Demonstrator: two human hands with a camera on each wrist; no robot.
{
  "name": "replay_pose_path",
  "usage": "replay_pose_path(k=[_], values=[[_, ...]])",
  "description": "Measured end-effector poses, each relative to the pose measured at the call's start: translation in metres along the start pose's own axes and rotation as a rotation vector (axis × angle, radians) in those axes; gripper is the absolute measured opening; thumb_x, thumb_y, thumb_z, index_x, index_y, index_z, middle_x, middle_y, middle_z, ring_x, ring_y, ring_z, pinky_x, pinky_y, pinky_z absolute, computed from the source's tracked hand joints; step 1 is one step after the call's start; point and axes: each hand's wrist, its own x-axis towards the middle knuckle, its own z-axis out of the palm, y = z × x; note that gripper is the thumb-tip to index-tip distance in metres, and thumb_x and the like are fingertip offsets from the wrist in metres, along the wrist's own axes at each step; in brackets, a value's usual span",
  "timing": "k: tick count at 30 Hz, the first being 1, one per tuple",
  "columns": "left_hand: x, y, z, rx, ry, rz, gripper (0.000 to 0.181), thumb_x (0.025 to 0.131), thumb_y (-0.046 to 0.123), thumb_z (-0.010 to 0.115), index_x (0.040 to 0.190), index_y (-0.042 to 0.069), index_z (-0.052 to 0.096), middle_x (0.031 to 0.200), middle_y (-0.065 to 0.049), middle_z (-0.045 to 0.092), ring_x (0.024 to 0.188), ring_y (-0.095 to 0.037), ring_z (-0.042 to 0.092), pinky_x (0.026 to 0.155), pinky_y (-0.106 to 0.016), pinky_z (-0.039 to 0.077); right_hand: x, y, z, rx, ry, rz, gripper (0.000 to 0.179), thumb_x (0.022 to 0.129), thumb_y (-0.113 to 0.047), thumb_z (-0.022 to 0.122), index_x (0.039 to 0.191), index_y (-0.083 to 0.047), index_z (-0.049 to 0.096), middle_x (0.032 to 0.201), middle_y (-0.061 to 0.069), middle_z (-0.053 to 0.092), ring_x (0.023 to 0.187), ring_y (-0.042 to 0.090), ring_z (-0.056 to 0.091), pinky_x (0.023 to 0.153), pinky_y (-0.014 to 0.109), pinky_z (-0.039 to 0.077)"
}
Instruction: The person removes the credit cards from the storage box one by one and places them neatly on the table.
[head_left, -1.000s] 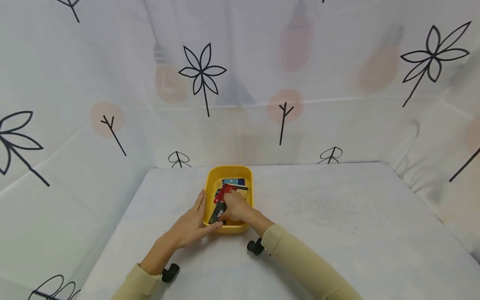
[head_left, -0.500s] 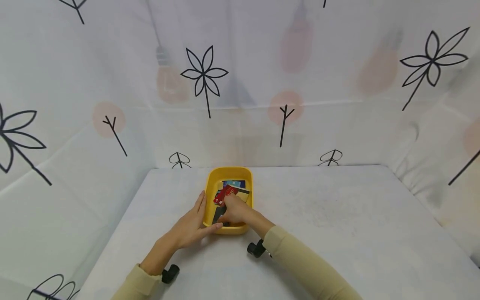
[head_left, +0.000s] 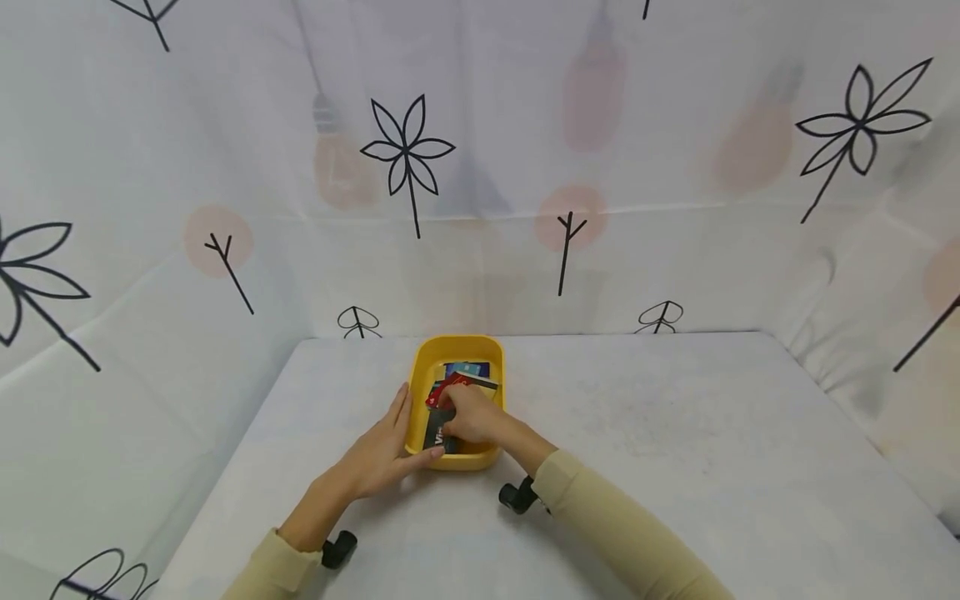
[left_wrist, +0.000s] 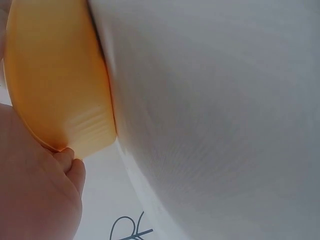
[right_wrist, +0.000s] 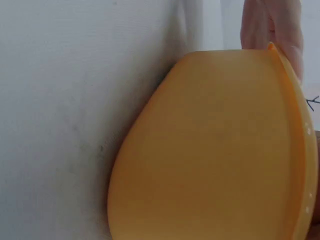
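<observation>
A yellow plastic tray stands on the white table with several plastic cards in it. My left hand rests against its left side with straight fingers, the thumb lying over the near rim. In the left wrist view, fingertips touch the tray's rim. My right hand reaches into the tray, fingers curled down and thumb on the right edge of a black card marked with white letters; the other fingertips are hidden. Just beyond lies a red card overlapping a cream one, and blue cards lie farther back.
A white table extends on both sides of the tray. Behind it hangs a white cloth printed with black line flowers and pink bulbs. A dark wrist camera sits under the left sleeve, another dark camera under the right.
My right hand has shifted slightly within the tray, fingers drawing back from the red card. The black card has turned to lie straighter along the tray. My left hand stays on the rim.
</observation>
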Motion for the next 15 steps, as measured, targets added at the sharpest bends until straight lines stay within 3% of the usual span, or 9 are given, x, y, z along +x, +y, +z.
replay_pose_path(k=[8, 15], values=[[-0.001, -0.002, 0.002, -0.006, 0.003, 0.007, 0.117, 0.089, 0.082, 0.048, 0.164, 0.009, -0.003, 0.172, -0.003, -0.006, 0.154, -0.031, 0.026, 0.120, -0.050, 0.032, -0.006, 0.000, -0.012, -0.043, -0.088, -0.090, 0.043, 0.092, -0.008, 0.075, 0.134, -0.009, 0.064, 0.137, 0.009, 0.064, 0.129, 0.027, 0.057, 0.113, 0.047, 0.044], [-0.001, -0.004, 0.003, -0.011, 0.010, 0.001, 0.116, 0.089, 0.080, 0.051, 0.164, 0.010, -0.003, 0.172, -0.002, -0.006, 0.154, -0.032, 0.025, 0.121, -0.052, 0.031, -0.011, -0.002, -0.021, -0.083, -0.114, -0.108, 0.042, 0.093, -0.008, 0.074, 0.133, -0.011, 0.065, 0.135, 0.006, 0.064, 0.125, 0.024, 0.056, 0.113, 0.046, 0.044]])
